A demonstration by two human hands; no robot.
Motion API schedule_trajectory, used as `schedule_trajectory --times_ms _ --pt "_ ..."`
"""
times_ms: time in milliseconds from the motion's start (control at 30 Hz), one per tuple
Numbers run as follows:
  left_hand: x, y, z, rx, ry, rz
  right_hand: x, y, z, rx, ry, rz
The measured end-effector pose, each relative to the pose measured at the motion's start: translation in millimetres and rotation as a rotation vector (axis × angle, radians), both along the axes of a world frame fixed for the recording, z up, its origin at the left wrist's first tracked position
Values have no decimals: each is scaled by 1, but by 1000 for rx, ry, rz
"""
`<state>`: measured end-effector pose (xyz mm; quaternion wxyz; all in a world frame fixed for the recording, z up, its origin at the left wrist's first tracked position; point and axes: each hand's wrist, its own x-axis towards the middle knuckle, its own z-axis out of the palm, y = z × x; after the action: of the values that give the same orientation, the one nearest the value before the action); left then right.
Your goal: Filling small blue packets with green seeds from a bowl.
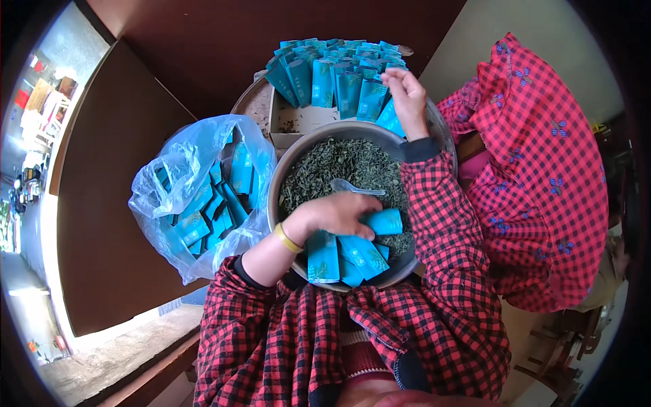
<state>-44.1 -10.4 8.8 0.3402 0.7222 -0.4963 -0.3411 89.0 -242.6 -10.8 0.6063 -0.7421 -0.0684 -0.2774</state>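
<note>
Dried leaves, probably tea (341, 157), fill a round metal basin (273, 203) in front of me. Over its near half, my left hand (348, 212) has its thumb and fingers around the end of a blue packet (385, 222). Several more blue packets (362, 257) lie loosely overlapped beneath it at the near rim. A clear plastic spoon (356, 187) rests on the leaves just beyond that hand. Past the far right rim, my right hand (408, 96) is beside upright blue packets (350, 94), fingertips drawn together; whether they grip a packet edge is unclear.
Left of the basin sits a translucent plastic bag (168, 188) holding many blue packets (196, 224). The upright packets crowd a shallow cardboard box (285, 119) on a round table (253, 104). A red-and-black checked cloth garment (539, 178) bulks at right. A brown panel (117, 193) stands at left.
</note>
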Motion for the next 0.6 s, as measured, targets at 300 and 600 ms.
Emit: schedule_trajectory --times_ms 300,600 --pt "28 19 -4 -612 552 634 -112 33 3 111 427 421" --pt "29 14 -7 -676 444 739 -136 59 1 91 127 175"
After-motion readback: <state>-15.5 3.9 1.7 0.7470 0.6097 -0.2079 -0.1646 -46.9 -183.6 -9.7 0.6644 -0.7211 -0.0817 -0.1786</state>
